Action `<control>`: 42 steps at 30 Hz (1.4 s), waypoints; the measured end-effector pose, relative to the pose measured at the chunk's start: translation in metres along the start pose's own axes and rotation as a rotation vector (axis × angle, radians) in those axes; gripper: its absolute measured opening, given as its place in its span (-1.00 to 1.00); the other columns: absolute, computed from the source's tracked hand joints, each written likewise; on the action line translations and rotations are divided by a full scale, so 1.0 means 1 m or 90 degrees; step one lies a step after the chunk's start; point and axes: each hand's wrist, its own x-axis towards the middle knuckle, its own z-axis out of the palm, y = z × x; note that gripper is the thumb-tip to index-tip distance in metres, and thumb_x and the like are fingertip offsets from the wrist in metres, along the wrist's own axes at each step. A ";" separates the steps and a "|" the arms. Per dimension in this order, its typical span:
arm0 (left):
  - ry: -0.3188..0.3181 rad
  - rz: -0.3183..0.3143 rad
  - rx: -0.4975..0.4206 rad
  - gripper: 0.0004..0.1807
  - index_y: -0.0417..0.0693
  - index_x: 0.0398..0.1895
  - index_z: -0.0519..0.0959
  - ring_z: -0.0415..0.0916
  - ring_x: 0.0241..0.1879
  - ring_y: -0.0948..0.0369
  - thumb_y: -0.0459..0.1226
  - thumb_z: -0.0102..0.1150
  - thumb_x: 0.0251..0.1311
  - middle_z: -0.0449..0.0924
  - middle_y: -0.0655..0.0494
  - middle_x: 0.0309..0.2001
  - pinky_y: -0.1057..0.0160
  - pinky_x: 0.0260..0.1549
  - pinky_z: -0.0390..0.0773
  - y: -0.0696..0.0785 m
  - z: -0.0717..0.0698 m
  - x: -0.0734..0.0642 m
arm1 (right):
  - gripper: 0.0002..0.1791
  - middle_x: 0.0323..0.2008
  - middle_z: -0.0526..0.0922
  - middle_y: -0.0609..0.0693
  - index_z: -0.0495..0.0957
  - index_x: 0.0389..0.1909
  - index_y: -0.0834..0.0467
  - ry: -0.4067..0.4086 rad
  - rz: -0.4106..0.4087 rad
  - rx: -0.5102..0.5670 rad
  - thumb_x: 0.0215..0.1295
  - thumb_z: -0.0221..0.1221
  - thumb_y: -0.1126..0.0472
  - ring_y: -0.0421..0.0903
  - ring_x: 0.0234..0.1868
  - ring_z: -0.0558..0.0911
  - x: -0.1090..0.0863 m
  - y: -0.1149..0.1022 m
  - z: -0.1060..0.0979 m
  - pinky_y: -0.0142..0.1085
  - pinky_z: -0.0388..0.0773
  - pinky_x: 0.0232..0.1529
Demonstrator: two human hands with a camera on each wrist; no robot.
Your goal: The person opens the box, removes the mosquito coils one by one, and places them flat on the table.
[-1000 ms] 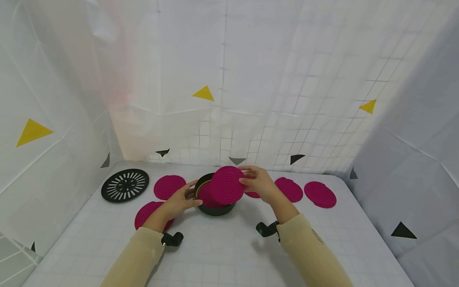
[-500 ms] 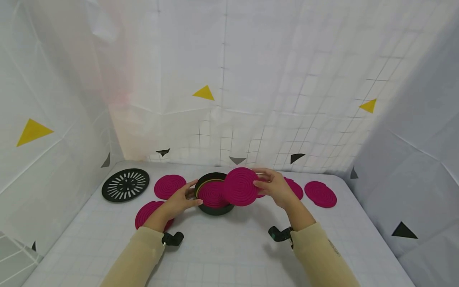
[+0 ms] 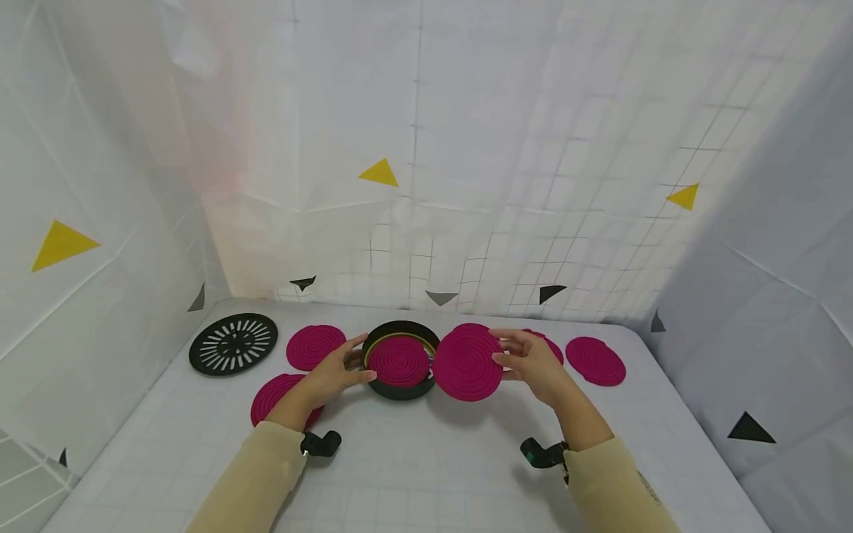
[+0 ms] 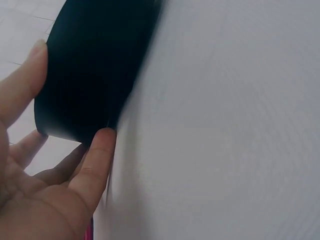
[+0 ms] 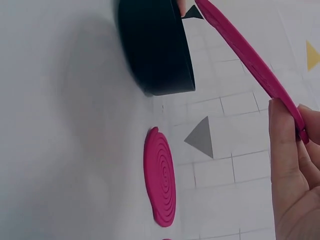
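In the head view, a round black mosquito coil holder (image 3: 403, 392) stands mid-table with a pink mosquito coil (image 3: 398, 361) inside. My left hand (image 3: 335, 370) holds its left side; the left wrist view shows thumb at the rim and fingertips against the dark wall (image 4: 95, 75). Just right of the holder, my right hand (image 3: 537, 368) pinches another pink coil (image 3: 468, 363) by its right edge, tilted and raised off the table. In the right wrist view that coil (image 5: 255, 62) appears edge-on between thumb and fingers.
On the left lie a black slotted lid (image 3: 233, 343) and two pink coils, one farther back (image 3: 315, 347), one nearer (image 3: 273, 396) partly under my left forearm. To the right lie a coil (image 3: 595, 361) and another mostly behind my right hand. White sheeting (image 3: 466, 148) encloses the table.
My right hand has carried its coil from over the holder to the right and slightly lower, uncovering the coil inside. My left hand stays where it was.
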 end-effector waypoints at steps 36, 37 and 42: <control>-0.016 0.009 -0.017 -0.03 0.20 0.59 0.07 0.11 0.49 -0.11 -0.13 0.42 0.19 0.21 -0.17 0.48 -0.22 0.34 0.22 -0.003 -0.001 0.002 | -0.44 0.05 0.58 0.19 0.41 0.34 0.26 -0.023 0.074 0.009 0.32 0.26 0.38 -0.01 -0.09 0.63 -0.019 0.057 -0.026 -0.08 0.69 -0.12; -0.017 0.011 -0.019 -0.04 0.20 0.59 0.07 0.11 0.49 -0.11 -0.14 0.42 0.20 0.21 -0.17 0.48 -0.22 0.34 0.22 -0.003 -0.001 0.002 | -0.44 0.05 0.58 0.18 0.41 0.34 0.26 -0.024 0.074 0.010 0.32 0.26 0.38 -0.01 -0.10 0.63 -0.018 0.058 -0.026 -0.08 0.69 -0.12; -0.018 0.013 -0.025 -0.04 0.19 0.59 0.08 0.11 0.49 -0.12 -0.16 0.42 0.20 0.21 -0.18 0.48 -0.23 0.34 0.22 -0.002 -0.001 0.001 | -0.45 0.01 0.58 0.15 0.41 0.34 0.27 -0.036 0.075 0.010 0.33 0.25 0.39 -0.03 -0.13 0.62 -0.015 0.062 -0.026 -0.10 0.69 -0.16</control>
